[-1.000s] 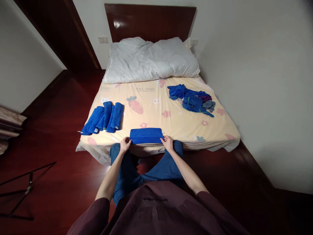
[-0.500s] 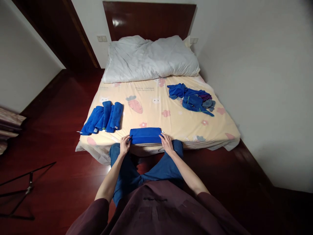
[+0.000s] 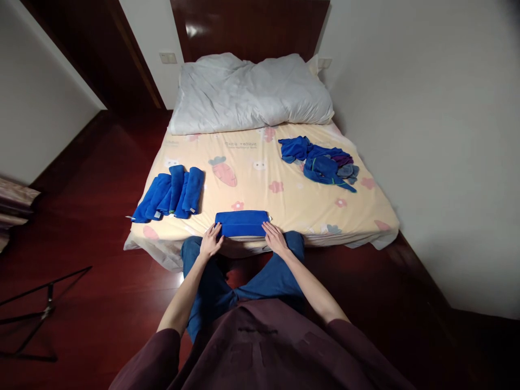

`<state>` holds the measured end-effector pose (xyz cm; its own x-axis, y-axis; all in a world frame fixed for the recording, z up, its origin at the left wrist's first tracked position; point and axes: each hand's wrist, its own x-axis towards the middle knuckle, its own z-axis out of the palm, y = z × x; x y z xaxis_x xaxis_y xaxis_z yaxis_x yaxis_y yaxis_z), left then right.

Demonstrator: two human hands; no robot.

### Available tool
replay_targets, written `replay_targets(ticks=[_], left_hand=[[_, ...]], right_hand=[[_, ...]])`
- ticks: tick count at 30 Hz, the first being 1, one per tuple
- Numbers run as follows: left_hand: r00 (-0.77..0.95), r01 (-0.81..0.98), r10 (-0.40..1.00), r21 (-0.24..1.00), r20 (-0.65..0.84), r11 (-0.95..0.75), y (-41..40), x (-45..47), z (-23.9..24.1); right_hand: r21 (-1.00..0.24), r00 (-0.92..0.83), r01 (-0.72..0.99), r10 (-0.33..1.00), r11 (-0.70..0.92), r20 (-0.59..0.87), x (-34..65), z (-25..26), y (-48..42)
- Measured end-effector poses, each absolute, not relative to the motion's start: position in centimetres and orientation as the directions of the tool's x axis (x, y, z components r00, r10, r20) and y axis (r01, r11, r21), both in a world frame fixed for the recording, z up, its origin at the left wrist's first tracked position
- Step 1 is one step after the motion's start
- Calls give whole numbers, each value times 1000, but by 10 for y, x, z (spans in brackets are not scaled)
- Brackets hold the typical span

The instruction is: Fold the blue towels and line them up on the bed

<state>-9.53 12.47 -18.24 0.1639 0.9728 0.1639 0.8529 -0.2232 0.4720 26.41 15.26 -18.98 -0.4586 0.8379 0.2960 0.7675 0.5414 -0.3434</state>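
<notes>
A blue towel [image 3: 242,223], folded into a long flat strip, lies along the front edge of the bed. My left hand [image 3: 210,240] rests at its left end, fingers stretched onto the cloth and thumb apart. At the opposite end my right hand [image 3: 275,237] lies with its fingers extended over the towel's corner, near a small white tag. Both hands are open and touch the cloth without gripping it. To the left, several rolled blue towels [image 3: 173,192] lie side by side. A loose heap of crumpled blue cloths [image 3: 323,162], with purple and grey-blue pieces, sits at the right.
The bed [image 3: 244,184] has a yellow patterned sheet and a white quilt [image 3: 252,97] bunched before the dark wooden headboard [image 3: 252,30]. A black tripod-like stand [image 3: 47,309] is on the floor at left. A wall [image 3: 426,135] runs along the right.
My left hand has gone from pinching the towel's left end to lying with fingers spread on it. My right hand has shifted slightly left and flattened on the cloth.
</notes>
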Motion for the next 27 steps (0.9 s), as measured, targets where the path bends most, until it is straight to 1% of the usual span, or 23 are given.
replay_targets(ticks=[7,13,17,20,22,24,27], left_hand=[[219,912,968,327,124,-248,123,-91,-183],[297,918,952,252,76,-307,130,-97,-178],[373,902,926,212,51,-375,133,-107,-172],[406,890,913,207,49,-407,127,-114,-170],[423,876,904,231,55,-424,120,-117,-170],[422,864,904,273,66,-423,116,-119,-171],[371,854,925,363,79,-374,116,-121,-173]], right_hand=[[-301,-473,799,853,521,220,263,-194,155],[-246,-513,797,833,552,207,266,-200,160],[-250,-511,797,834,550,207,266,-198,162],[-291,-515,779,831,556,209,269,-195,158],[-343,-536,743,818,575,210,272,-194,155],[-417,-538,705,816,574,214,274,-193,154],[-565,-451,665,866,488,217,275,-194,158]])
